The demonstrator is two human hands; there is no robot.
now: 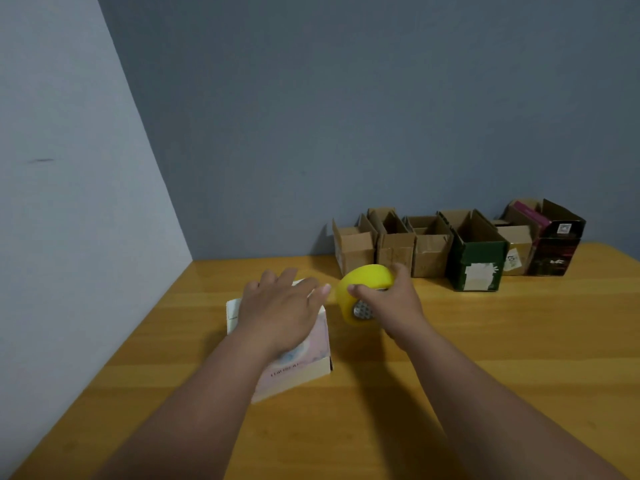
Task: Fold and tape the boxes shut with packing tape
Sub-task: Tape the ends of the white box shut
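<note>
A small pale pink and white box [298,362] lies on the wooden table [485,358], left of centre. My left hand [280,306] lies flat on top of it, fingers straight and spread. Just to the right, my right hand [391,299] grips a yellow roll of packing tape [363,282], fingers and thumb curled round it, a little above the table beside the box's far right corner. No strip of tape between roll and box can be made out.
A row of open boxes stands at the back against the wall: three brown cardboard boxes [391,244], a dark green box [478,258], a small brown one [517,251] and a black box [557,244]. The wall [69,202] borders the table's left side.
</note>
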